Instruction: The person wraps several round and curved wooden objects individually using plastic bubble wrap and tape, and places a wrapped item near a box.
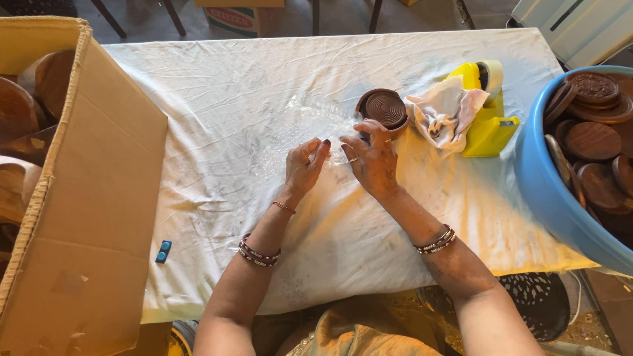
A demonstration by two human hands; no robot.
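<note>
My left hand (pixel 304 166) and my right hand (pixel 372 158) rest close together at the middle of the table on a clear sheet of bubble wrap (pixel 310 125), fingertips pinching its near edge. The sheet is see-through and hard to trace against the white cloth (pixel 217 92). Just beyond my right hand's fingers lies a round dark wooden dish (pixel 384 109) with ringed grooves, on the far part of the wrap. I cannot tell whether my fingers touch the dish.
A yellow tape dispenser (pixel 486 125) stands to the right with a crumpled white rag (pixel 443 113) against it. A blue tub (pixel 547 191) of several wooden dishes sits at the right edge. A large cardboard box (pixel 92 191) with wooden items fills the left. A small blue object (pixel 163 251) lies near the box.
</note>
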